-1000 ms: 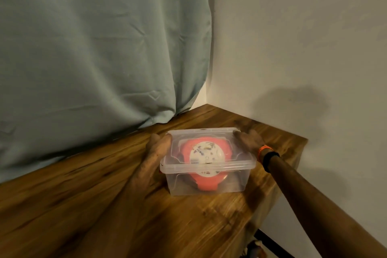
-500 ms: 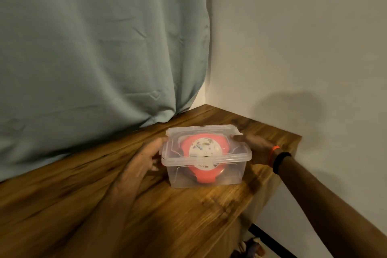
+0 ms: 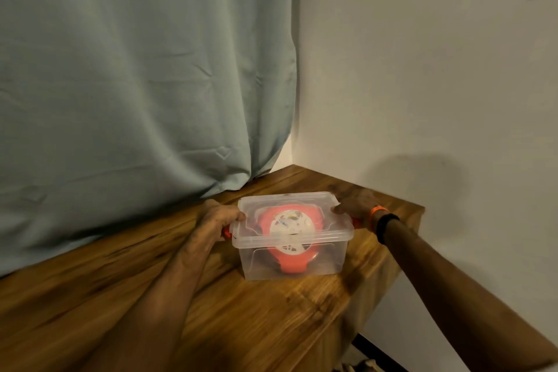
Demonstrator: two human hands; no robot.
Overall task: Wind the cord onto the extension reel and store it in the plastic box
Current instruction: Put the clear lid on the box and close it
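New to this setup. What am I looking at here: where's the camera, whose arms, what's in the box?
There is no machine here: a person does the job with bare hands. The only picture comes from a wide-angle camera on the person's head, looking forward and down, so both arms reach in from the bottom edge.

On the wooden table, set in a corner between a grey-green curtain and a plain wall, stands a clear plastic box with its lid on. Through the plastic you can see the red extension reel with its white centre; no cord shows outside the box.

The left hand and right hand each grip one end of the box, at the red latches. Whether those are snapped shut is hard to tell. The right wrist wears an orange band and a black one.
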